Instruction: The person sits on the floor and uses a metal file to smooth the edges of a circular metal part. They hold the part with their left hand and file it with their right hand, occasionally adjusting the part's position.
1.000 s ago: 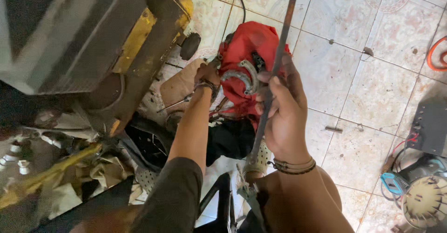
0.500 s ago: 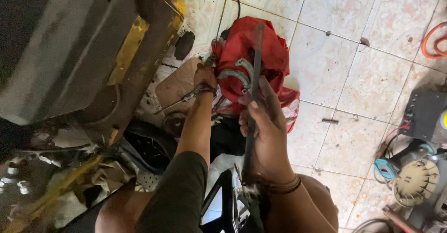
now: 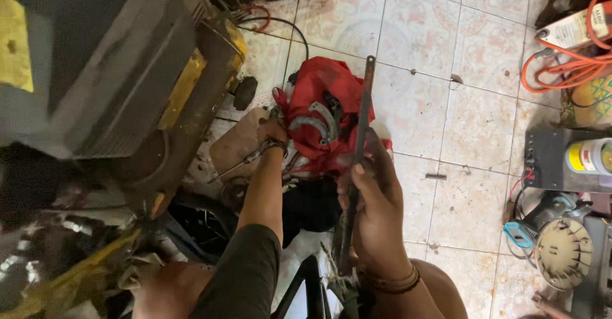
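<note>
R hand (image 3: 376, 210) clenched round 1 long metal rod (image 3: 362, 127). L hand (image 3: 273, 131) reaches into 1 red bag (image 3: 325, 86) w/ 2 curved metal pcs; grip unclear.

right hand (image 3: 376, 210) with long metal rod (image 3: 358, 147) lowered slightly, view shifted toward orange cable (image 3: 561, 70)
</note>
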